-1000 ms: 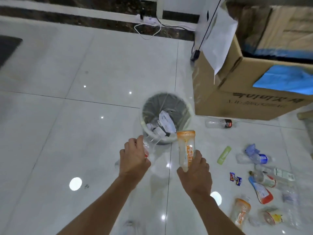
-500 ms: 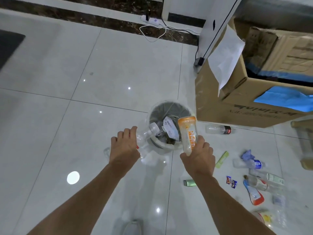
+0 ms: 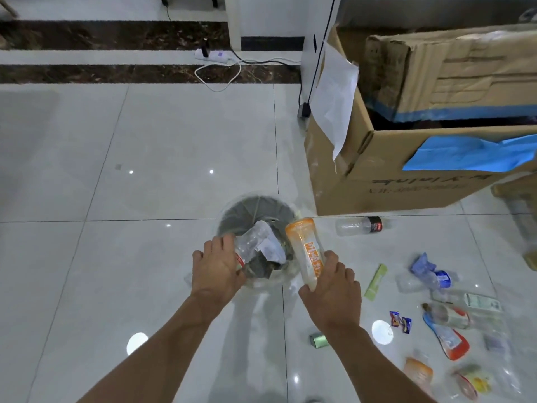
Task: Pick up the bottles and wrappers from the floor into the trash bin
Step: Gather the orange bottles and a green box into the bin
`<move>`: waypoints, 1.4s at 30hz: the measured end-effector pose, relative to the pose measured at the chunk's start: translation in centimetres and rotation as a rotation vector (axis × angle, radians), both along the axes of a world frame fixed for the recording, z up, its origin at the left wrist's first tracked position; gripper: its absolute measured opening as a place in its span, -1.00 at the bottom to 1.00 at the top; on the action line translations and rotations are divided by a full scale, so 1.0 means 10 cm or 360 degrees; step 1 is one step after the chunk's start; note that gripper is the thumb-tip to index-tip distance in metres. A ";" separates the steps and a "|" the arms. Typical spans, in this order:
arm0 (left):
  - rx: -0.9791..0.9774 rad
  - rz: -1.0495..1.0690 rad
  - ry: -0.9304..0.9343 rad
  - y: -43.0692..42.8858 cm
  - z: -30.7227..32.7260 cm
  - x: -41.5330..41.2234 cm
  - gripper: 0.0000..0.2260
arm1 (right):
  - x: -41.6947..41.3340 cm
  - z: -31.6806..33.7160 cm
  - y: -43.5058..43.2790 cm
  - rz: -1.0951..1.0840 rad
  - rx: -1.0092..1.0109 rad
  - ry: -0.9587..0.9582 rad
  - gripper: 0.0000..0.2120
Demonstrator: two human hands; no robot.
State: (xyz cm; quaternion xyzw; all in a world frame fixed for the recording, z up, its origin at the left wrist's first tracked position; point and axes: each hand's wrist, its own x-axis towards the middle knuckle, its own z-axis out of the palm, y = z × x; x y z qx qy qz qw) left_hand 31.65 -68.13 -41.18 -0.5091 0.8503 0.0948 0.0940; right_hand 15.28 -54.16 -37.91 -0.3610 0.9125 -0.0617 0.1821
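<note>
The round trash bin (image 3: 232, 212) stands on the tiled floor with a clear liner and some litter inside. My left hand (image 3: 216, 270) grips a clear plastic bottle (image 3: 251, 239) tilted over the bin's near rim. My right hand (image 3: 331, 289) holds an orange-capped bottle (image 3: 305, 248) by its base, cap leaning toward the bin's right edge. On the floor to the right lie a clear bottle with a dark cap (image 3: 359, 225), a green wrapper (image 3: 375, 282), a small blue-red wrapper (image 3: 401, 321) and several more bottles and wrappers (image 3: 444, 330).
A large open cardboard box (image 3: 392, 181) with blue tape stands right of the bin. A power strip (image 3: 212, 56) and cables lie by the far wall. A small green item (image 3: 318, 340) sits beside my right forearm.
Both hands moved forward over the bin. The clear bottle now tilts further into the opening, and the orange-capped bottle leans toward the rim. The camera view shifted forward.
</note>
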 end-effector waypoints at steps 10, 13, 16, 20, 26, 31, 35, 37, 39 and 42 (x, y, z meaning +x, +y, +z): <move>0.0210 -0.0185 -0.0152 -0.39 -1.14 -0.77 -0.44 | -0.15 -0.70 -0.01 -0.0027 -0.0135 -0.0031 -0.33; 0.0165 -0.0417 -0.0246 -0.43 -1.30 -0.78 -0.47 | -0.14 -0.82 -0.06 0.0030 -0.0099 0.0011 -0.34; 0.0186 -0.0533 -0.0318 -0.47 -1.34 -0.81 -0.48 | -0.10 -0.89 -0.13 0.0101 -0.0061 0.0054 -0.36; 0.0247 -0.0427 -0.0266 -0.61 -1.24 -0.73 -0.53 | -0.05 -0.88 -0.29 0.0115 -0.0062 0.0040 -0.36; 0.0068 -0.0437 -0.0018 -0.78 -0.97 -0.30 -0.71 | 0.09 -0.80 -0.74 0.0101 -0.0063 0.0023 -0.36; -0.0039 -0.0390 0.0174 -0.77 -0.86 0.03 -0.76 | 0.21 -0.93 -1.24 0.0263 0.0090 0.0078 -0.51; 0.0003 -0.0482 0.0126 -0.71 -0.91 0.20 -0.81 | 0.38 -1.16 -1.40 0.0240 0.0141 0.0025 -0.52; 0.0031 -0.0522 0.0145 -0.68 -0.93 0.27 -0.80 | 0.45 -1.24 -1.38 0.0115 0.0126 -0.0139 -0.49; 0.0064 -0.0539 0.0175 -0.67 -0.94 0.28 -0.78 | 0.51 -1.30 -1.33 0.0087 0.0159 -0.0209 -0.49; 0.0150 -0.0501 0.0206 -0.67 -0.93 0.26 -0.78 | 0.53 -1.29 -1.24 0.0175 0.0160 -0.0088 -0.56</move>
